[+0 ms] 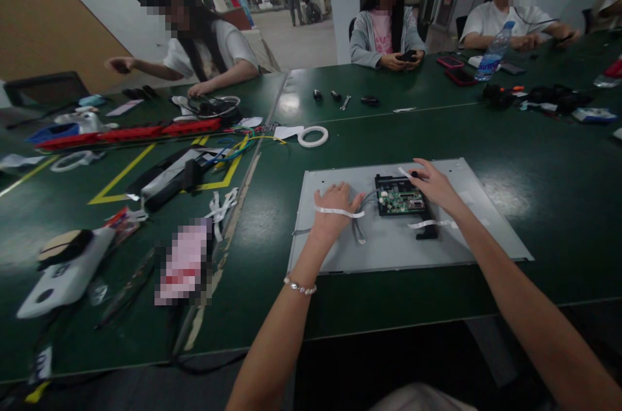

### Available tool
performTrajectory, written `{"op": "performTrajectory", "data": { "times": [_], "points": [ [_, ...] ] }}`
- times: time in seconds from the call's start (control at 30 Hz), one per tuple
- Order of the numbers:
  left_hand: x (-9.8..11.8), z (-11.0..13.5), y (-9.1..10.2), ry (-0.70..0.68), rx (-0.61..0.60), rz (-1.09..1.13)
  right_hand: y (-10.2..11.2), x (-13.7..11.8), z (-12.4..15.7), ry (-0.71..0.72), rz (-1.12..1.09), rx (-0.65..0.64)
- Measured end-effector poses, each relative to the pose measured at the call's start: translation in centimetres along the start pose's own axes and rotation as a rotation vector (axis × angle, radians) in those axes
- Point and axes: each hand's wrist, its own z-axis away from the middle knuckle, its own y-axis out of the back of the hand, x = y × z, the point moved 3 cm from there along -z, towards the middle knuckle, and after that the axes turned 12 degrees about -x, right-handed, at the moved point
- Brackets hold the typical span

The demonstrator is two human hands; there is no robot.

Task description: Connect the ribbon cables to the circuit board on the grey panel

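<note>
A grey metal panel (466, 229) lies flat on the green table in front of me. A green circuit board (399, 197) sits on its middle, with grey cables (360, 229) running off to the left. My left hand (335, 207) rests palm down on the panel beside the board, fingers spread, a strip of white tape (340, 212) stuck across its back. My right hand (435, 185) touches the board's upper right corner with bent fingers, next to a short white tape piece (404, 172). Another white tape strip (430, 223) lies below the board.
A roll of white tape (313, 136) lies beyond the panel. Tools, red strips (126, 133), wires and a white device (63, 281) crowd the table's left. Three people sit along the far side, with a water bottle (494, 52), phones and small tools (345, 100) near them.
</note>
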Motion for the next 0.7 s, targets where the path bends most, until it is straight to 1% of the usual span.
{"op": "performTrajectory", "data": {
  "times": [0.1, 0.2, 0.3, 0.4, 0.47, 0.53, 0.7],
  "points": [
    [0.3, -0.5, -0.5, -0.032, 0.040, 0.025, 0.1, -0.8, 0.4, 0.013, 0.076, 0.006],
    [0.3, -1.2, -1.3, -0.142, 0.027, 0.078, 0.6, -1.0, 0.6, -0.002, 0.168, 0.036],
    [0.5, -1.6, -2.2, -0.301, -0.033, 0.151, 1.3, -0.5, 0.8, -0.099, 0.329, 0.061],
    [0.7, -1.4, -2.9, -0.398, -0.105, 0.174, 1.5, 0.3, 1.1, -0.214, 0.544, 0.023],
    [0.7, -1.1, -3.1, -0.410, -0.150, 0.154, 1.4, 0.7, 1.3, -0.228, 0.614, -0.033],
    [0.7, -1.0, -3.1, -0.412, -0.175, 0.144, 1.2, 0.9, 1.4, -0.217, 0.635, -0.077],
    [0.3, -0.9, -2.4, -0.420, -0.203, 0.157, 0.9, 1.0, 1.5, -0.214, 0.660, -0.116]
  ]
}}
